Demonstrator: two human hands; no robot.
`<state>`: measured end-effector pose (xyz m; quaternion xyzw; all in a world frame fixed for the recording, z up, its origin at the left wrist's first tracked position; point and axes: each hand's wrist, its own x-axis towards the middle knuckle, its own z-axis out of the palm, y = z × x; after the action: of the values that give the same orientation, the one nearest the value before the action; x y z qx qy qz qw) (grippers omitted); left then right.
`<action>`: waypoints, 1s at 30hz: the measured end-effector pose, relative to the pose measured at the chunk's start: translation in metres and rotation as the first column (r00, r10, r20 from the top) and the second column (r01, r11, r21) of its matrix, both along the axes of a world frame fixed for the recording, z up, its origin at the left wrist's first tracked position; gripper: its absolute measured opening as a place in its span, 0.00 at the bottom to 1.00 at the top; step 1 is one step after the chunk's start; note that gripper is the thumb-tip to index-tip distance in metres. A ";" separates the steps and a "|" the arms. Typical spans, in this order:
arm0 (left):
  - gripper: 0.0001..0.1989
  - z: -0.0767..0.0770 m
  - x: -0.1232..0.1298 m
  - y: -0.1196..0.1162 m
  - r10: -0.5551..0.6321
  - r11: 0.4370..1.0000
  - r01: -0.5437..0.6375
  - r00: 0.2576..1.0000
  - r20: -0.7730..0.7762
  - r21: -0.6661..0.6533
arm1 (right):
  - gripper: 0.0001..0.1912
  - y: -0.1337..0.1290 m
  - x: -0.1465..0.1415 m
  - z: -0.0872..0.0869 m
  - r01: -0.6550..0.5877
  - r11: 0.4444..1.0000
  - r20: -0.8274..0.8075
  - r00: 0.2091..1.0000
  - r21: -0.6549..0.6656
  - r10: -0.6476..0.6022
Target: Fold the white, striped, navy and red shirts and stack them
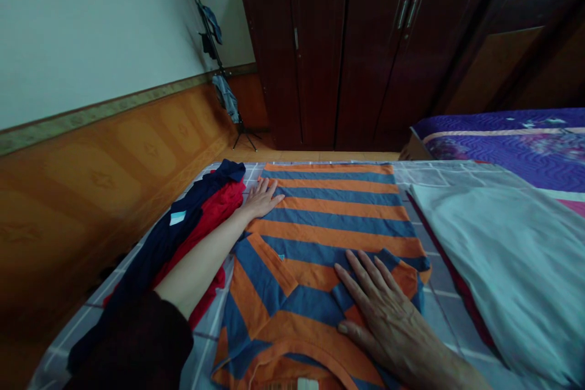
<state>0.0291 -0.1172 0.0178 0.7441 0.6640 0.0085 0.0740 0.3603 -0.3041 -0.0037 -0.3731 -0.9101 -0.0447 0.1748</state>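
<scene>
An orange and blue striped T-shirt [329, 219] lies spread out with its collar toward me and its hem at the far side. One sleeve is folded in over the body on the left. My left hand [262, 198] rests flat on the shirt's left edge near the hem, fingers stretched out. Lower on the right, my right hand [379, 301] presses flat over the shoulder and right sleeve, which is bunched under and beside it. Its fingers are spread, and it grips nothing.
Navy and red clothes [201, 213] are heaped at the left. A pale folded cloth [498, 256] with a dark red layer beneath lies at the right on the checked bedding [441, 262]. Beyond stand a dark wardrobe [320, 55], a coat stand [210, 30] and a purple-covered bed [512, 140].
</scene>
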 end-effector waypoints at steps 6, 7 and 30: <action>0.31 0.035 0.035 -0.074 -0.245 0.961 0.227 0.964 0.101 0.160 | 0.39 0.000 -0.002 0.003 0.015 0.998 -0.015 1.000 -0.061 -0.016; 0.28 0.043 0.041 -0.094 -0.316 0.937 0.285 0.939 0.140 0.201 | 0.39 0.001 -0.002 0.004 0.014 0.998 -0.018 1.000 -0.068 -0.016; 0.19 0.032 0.008 -0.330 -0.511 0.811 0.532 0.847 -0.145 0.243 | 0.18 -0.094 0.026 0.040 -0.231 0.971 0.051 0.972 0.065 0.228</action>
<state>0.0368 -0.4473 0.0500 0.9002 0.4290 0.0524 -0.0544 0.3859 -0.3981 0.0362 -0.2579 -0.9486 -0.0643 0.1719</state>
